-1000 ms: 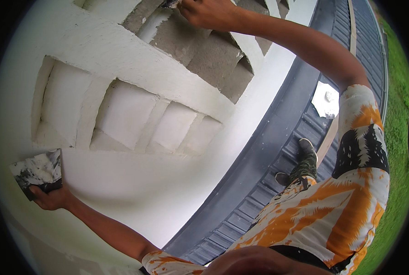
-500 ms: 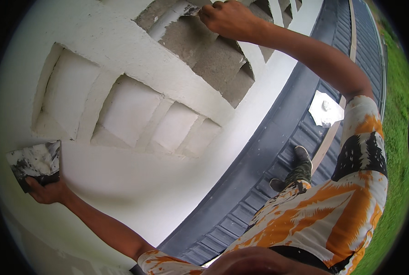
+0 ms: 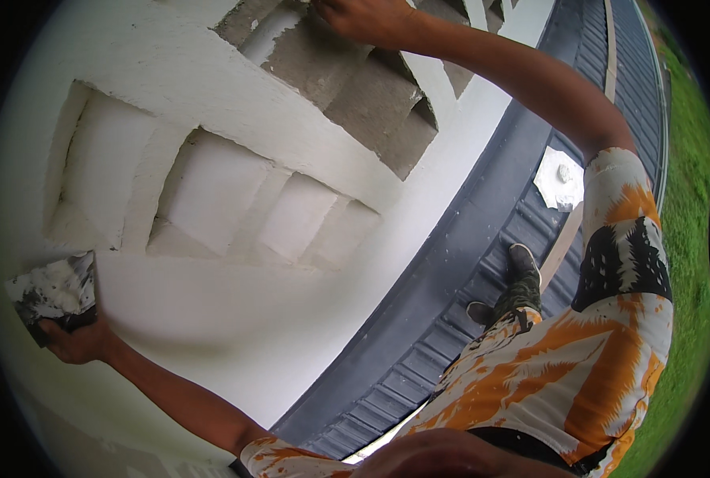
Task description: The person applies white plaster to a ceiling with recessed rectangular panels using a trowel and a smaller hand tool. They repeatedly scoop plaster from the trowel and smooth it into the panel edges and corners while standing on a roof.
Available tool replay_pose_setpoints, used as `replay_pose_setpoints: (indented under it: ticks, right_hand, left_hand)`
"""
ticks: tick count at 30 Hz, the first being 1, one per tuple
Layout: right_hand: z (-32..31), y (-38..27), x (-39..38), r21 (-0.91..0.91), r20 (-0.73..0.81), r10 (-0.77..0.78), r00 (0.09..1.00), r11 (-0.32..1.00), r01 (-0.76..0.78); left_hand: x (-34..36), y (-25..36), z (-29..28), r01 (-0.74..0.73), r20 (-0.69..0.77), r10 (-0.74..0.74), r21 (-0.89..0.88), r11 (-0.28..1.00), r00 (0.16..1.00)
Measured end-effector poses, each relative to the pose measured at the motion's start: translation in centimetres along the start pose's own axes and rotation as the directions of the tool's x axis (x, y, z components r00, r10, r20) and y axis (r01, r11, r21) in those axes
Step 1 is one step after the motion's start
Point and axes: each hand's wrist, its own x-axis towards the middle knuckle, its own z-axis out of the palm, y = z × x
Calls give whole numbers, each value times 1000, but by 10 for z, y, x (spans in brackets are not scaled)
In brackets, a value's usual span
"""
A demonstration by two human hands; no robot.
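Note:
My left hand [image 3: 78,338] is closed on the lower edge of a dark, square putty board [image 3: 74,315], held in front of the white wall [image 3: 235,307] at the left. White putty [image 3: 62,285] lies smeared over its face. High up, my right hand [image 3: 364,17] is closed at a recessed panel [image 3: 315,60] of bare grey cement, partly cut off by the upper edge. A white coated strip [image 3: 271,32] runs along that recess beside the hand. The putty knife it grips is hidden now; a bit of its blade shows in the earlier picture.
Below the grey panel, several white-coated recesses [image 3: 211,187] step across the wall. Dark ribbed metal roofing [image 3: 418,374] lies under my feet [image 3: 524,263]. On it are a white sheet with a lump of putty [image 3: 560,182] and a wooden batten [image 3: 563,245]. Grass [image 3: 693,263] is beyond the roof's edge.
My right hand has moved up and left along the grey recess, taking the putty knife out of sight. My left hand and the board have shifted slightly down and left.

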Motion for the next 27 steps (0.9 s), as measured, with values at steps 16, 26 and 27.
replay_pose_setpoints:
  ticks: [16,26,27]
  right_hand:
    - [39,-18,8,68,36,132,991,989,-134]
    - [20,-23,14,111,39,187,982,976,-190]
    - [22,-17,11,125,19,196,980,972,-197]
  left_hand:
    - [-4,14,16,-10,-10,10,-59,998,1000]
    - [8,-10,-5,-8,50,14,-118,993,999]
    - [5,-3,1,35,25,-32,-144,989,999]
